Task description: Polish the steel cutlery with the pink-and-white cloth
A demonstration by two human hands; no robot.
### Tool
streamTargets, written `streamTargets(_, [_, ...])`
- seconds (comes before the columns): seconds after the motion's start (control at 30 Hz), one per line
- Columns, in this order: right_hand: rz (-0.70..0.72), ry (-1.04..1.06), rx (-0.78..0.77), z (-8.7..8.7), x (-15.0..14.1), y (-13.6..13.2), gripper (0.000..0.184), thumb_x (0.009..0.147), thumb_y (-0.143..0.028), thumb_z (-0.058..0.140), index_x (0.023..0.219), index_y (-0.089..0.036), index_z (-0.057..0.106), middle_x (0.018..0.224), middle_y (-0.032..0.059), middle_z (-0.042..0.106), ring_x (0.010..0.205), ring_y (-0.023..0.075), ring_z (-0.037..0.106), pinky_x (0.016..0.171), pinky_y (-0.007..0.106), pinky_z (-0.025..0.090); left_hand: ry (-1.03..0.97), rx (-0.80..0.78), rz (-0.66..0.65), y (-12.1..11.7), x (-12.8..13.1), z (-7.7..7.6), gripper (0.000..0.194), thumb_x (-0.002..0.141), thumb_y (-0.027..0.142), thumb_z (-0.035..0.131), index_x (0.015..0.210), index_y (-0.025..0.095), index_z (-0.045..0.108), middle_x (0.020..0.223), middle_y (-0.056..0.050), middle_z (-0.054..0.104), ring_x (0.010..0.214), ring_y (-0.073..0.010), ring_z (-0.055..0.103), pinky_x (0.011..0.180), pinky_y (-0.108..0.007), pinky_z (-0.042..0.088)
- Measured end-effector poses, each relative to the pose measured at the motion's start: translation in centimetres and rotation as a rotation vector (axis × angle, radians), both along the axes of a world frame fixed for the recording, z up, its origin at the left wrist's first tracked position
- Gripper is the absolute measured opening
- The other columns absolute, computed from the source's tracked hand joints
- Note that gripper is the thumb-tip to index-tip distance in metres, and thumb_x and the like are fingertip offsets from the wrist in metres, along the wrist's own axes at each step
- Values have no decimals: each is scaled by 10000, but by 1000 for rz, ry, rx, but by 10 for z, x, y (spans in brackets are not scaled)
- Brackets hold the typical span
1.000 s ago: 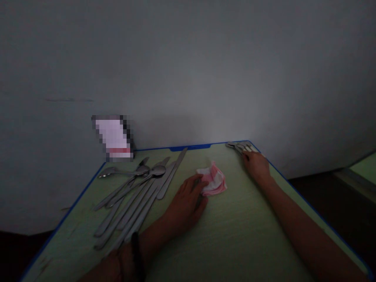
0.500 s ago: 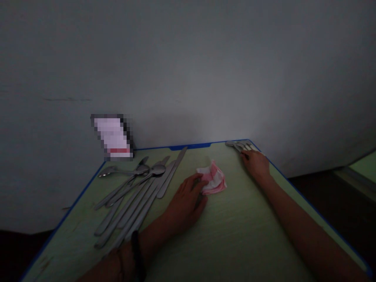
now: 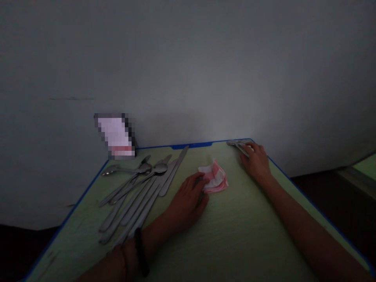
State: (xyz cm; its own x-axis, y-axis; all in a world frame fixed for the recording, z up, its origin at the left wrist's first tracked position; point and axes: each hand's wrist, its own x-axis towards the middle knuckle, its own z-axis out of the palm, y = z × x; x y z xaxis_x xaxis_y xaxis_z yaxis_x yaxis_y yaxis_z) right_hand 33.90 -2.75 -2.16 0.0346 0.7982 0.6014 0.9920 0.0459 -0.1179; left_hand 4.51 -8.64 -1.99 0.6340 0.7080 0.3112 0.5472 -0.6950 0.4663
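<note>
My left hand (image 3: 185,205) lies low over the table, fingers stretched and apart, their tips touching a crumpled pink-and-white cloth (image 3: 216,178). At the far right corner, my right hand (image 3: 255,162) rests over a small group of metal spoons (image 3: 232,143). Its thumb and fingers are apart, with a spoon's handle end lying between them. The hand partly hides the rest of that cutlery. Left of my left hand spreads a loose pile of metal cutlery: spoons (image 3: 160,168) on top, and table knives (image 3: 176,168) lying slantwise.
The green table (image 3: 235,235) has a blue edge and stands against a grey wall (image 3: 205,70). A phone-like device (image 3: 116,135), blurred out, leans on the wall at the back left corner. A dark bracelet (image 3: 141,250) circles my left wrist.
My right hand's fingers have loosened from a pinch at the spoon handle and shifted slightly over the group. My left hand and the cloth stay in place; the view has shifted a little.
</note>
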Motion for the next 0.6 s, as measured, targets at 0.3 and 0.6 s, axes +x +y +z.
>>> streamTargets(0.3, [645,216,-139,0,-88,-32,344,888,-318,439,1204,-201,511,1114,118,532,1034,213,521,900,389,458,82,-29,13,17,-31,21,528,842,237,496,1344,201,337,1343,-131,415,1258,-251,391,1049,-453,340])
streamTargets(0.6, [591,154,-158,-10,-120,-14,337,894,-314,422,1189,-188,524,1133,139,526,1045,235,504,898,433,443,663,17,523,74,-118,48,345,802,189,457,1125,132,565,1196,-204,532,1083,-352,515,878,-525,397])
